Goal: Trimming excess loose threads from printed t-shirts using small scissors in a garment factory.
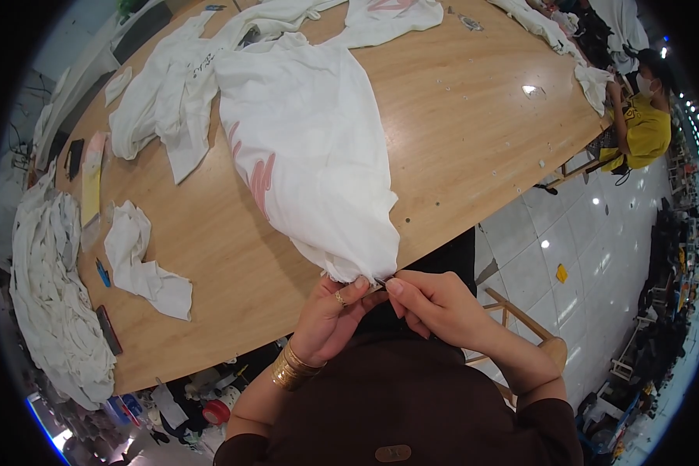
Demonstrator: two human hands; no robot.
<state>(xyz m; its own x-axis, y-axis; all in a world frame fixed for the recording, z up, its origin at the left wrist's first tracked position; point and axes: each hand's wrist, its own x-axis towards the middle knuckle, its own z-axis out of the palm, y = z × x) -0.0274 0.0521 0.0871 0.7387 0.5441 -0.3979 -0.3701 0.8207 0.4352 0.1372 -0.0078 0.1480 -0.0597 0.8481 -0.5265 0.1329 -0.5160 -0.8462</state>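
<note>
A white garment (311, 132) with pink-red print along one side lies across the wooden table and hangs to its near edge. My left hand (326, 320) pinches the gathered end of the cloth between thumb and fingers; it wears a ring and gold bangles. Close beside it on the right, my right hand (435, 307) is closed on a small dark pointed tool (380, 283), whose tip meets the fabric's edge. Most of that tool is hidden in my fingers, so its exact kind does not show.
The wooden table (450, 147) also holds white garments (171, 93), a loose white cloth piece (144, 264), a blue-handled tool (102, 272) and a phone (109, 330). A heap of white cloth (50, 287) hangs at left. A person in yellow (637, 128) sits far right.
</note>
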